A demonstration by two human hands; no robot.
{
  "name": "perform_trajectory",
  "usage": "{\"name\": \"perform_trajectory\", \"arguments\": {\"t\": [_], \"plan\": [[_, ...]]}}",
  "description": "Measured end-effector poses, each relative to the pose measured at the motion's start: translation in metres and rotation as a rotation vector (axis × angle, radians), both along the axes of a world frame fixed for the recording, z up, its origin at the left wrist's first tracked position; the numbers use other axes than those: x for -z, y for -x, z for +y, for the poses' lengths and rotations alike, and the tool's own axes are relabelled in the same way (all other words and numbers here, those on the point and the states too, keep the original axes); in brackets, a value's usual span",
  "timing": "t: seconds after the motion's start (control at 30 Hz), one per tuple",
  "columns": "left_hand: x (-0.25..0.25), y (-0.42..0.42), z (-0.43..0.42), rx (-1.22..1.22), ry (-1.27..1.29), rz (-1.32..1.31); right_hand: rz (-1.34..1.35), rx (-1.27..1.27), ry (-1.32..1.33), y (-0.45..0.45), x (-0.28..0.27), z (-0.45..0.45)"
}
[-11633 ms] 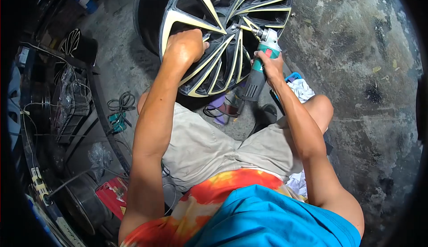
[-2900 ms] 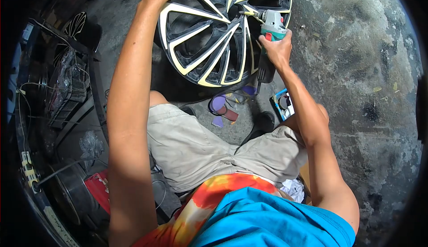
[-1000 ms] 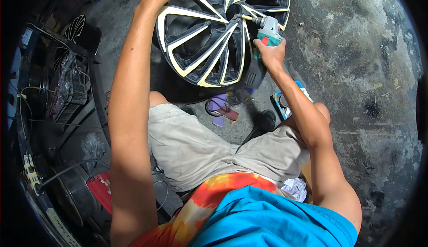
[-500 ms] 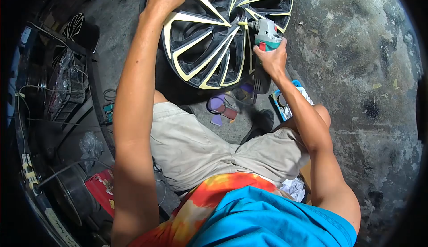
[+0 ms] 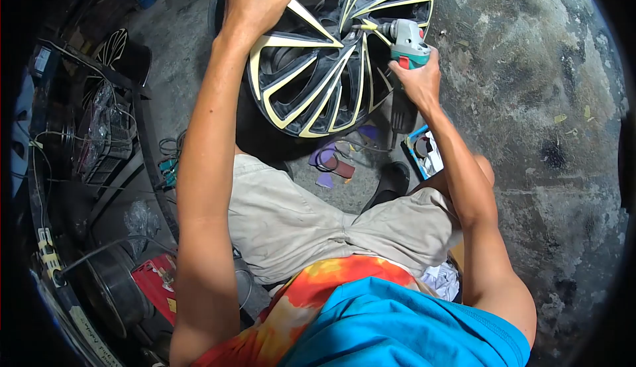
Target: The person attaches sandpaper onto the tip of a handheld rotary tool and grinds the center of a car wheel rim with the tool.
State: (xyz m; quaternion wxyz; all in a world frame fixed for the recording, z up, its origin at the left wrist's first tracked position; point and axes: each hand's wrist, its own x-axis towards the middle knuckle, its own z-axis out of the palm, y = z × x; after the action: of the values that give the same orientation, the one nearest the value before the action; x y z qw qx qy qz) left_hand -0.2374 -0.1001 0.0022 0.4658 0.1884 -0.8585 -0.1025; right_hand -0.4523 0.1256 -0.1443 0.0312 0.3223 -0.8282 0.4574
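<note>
A black alloy wheel rim (image 5: 310, 89) with pale yellow spoke faces is tilted at the top of the view, in front of my knees. My left hand (image 5: 257, 2) grips a spoke at its upper left, fingers curled over it. In my right hand (image 5: 419, 79) is a grey and green power grinder (image 5: 409, 41) with a red switch. Its narrow yellow tip (image 5: 368, 26) points left, at the spokes near the wheel's hub. Whether the tip touches the surface, I cannot tell.
Purple and brown abrasive pieces (image 5: 340, 167) and a cord lie on the floor below the wheel. A blue tray (image 5: 416, 157) stands by my right knee. At the left are a dark metal frame (image 5: 149, 161), a red box (image 5: 154, 281) and another wheel (image 5: 114, 49).
The grinder and my right hand have shifted right and slightly up. My left hand appears lower in view, still on the wheel. The whole scene has shifted slightly.
</note>
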Motion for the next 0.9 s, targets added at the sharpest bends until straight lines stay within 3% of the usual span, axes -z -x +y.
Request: {"name": "perform_trajectory", "arguments": {"t": [0.17,0.2,0.3,0.37,0.5,0.57,0.63,0.7,0.83,0.9], "plan": [[-0.003,0.006,0.018,0.02,-0.017,0.045,-0.045,-0.059,-0.017,0.018,-0.009,0.047],[0.0,0.007,0.015,-0.009,0.092,0.052,-0.029,-0.052,-0.022,0.021,-0.01,0.054],[0.016,-0.022,0.032,0.023,-0.08,0.064,-0.025,-0.045,-0.01,0.026,-0.011,0.07],[0.038,-0.047,0.053,-0.022,-0.023,0.073,-0.103,-0.072,0.002,0.028,-0.015,0.077],[0.098,-0.109,0.111,-0.125,-0.458,-0.261,-0.076,-0.038,-0.017,0.032,-0.016,0.082],[0.157,-0.131,0.114,-0.225,-0.692,-0.551,-0.083,-0.044,-0.038,0.03,-0.018,0.083],[0.187,-0.129,0.114,-0.13,-0.812,-0.545,-0.086,-0.065,-0.047,0.03,-0.02,0.081],[0.192,-0.115,0.128,-0.005,-0.776,-0.305,-0.089,-0.082,-0.077,0.029,-0.021,0.079],[0.223,-0.102,0.114,-0.011,-0.656,-0.22,-0.108,-0.088,-0.101,0.03,-0.021,0.08],[0.226,-0.107,0.109,-0.01,-0.76,-0.267,-0.106,-0.105,-0.105,0.032,-0.019,0.082]]}}
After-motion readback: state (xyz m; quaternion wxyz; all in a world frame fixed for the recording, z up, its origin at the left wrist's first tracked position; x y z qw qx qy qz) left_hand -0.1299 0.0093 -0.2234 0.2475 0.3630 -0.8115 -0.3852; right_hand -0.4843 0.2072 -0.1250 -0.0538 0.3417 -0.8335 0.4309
